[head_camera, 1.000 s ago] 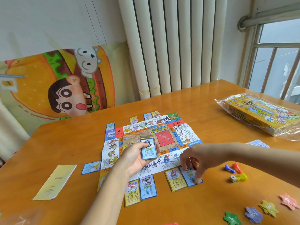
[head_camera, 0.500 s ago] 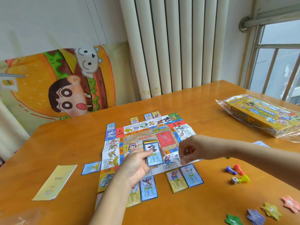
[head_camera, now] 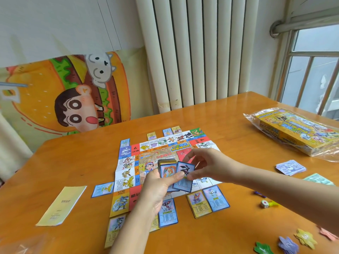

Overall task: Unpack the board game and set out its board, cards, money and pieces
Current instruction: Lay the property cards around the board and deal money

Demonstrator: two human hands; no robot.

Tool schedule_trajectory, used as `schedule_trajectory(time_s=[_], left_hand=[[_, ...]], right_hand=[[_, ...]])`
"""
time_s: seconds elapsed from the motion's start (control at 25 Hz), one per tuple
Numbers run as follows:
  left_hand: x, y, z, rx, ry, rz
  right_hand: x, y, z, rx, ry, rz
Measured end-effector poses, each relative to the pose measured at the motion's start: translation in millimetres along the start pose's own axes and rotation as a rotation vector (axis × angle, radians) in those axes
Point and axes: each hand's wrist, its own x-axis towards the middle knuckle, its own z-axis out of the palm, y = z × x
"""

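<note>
The paper game board [head_camera: 152, 153] lies flat on the orange table [head_camera: 229, 129], with property cards laid around its edges, such as two cards [head_camera: 208, 200] at the near side. Above the board, my left hand [head_camera: 157, 187] grips a deck of cards [head_camera: 167, 170]. My right hand [head_camera: 207, 165] pinches the top blue-bordered card [head_camera: 185, 177], slid partly off that deck. Play money [head_camera: 290, 167] is stacked at the right. A die [head_camera: 264, 204] and small pawns [head_camera: 273, 204] lie by my right forearm. Star-shaped tokens [head_camera: 288, 243] sit at the near right.
The yellow game box [head_camera: 297, 132] in its plastic wrap sits at the far right. A yellow leaflet [head_camera: 61, 206] lies at the near left. A radiator [head_camera: 198, 52] and a cartoon cushion [head_camera: 69, 92] stand behind the table; a window is at the right.
My right hand left the card it laid at the board's near edge, rose to the deck and now pinches the top card. My left hand lifted the deck slightly over the board.
</note>
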Motion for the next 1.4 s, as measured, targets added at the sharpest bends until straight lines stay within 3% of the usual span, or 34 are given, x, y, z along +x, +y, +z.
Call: schedule_trajectory(time_s=[0.12, 0.36, 0.52, 0.64, 0.8, 0.92, 1.04, 1.2, 1.4], left_hand=[[-2, 0, 1, 0.022, -0.030, -0.039], [1, 1, -2, -0.157, -0.114, -0.116], [4, -1, -1, -0.144, -0.090, -0.096], [9, 3, 1, -0.118, -0.052, -0.054], [22, 21, 3, -0.082, -0.025, -0.008], [46, 42, 3, -0.148, 0.046, -0.034], [75, 56, -3, -0.257, 0.092, -0.073], [116, 58, -12, -0.235, 0.105, -0.107], [147, 58, -17, -0.220, 0.131, -0.110]], right_hand=[[0, -3, 0, 0.011, -0.005, -0.003], [-1, 0, -11, 0.112, 0.044, 0.049], [-4, 8, -14, 0.106, -0.029, 0.058], [1, 10, -12, -0.009, -0.052, 0.055], [16, -3, -17, -0.361, -0.012, 0.009], [45, -8, -37, -0.409, 0.051, 0.074], [95, 1, -69, -0.186, 0.220, 0.149], [163, 23, -101, 0.079, 0.427, 0.317], [223, 61, -112, -0.111, 0.500, 0.435]])
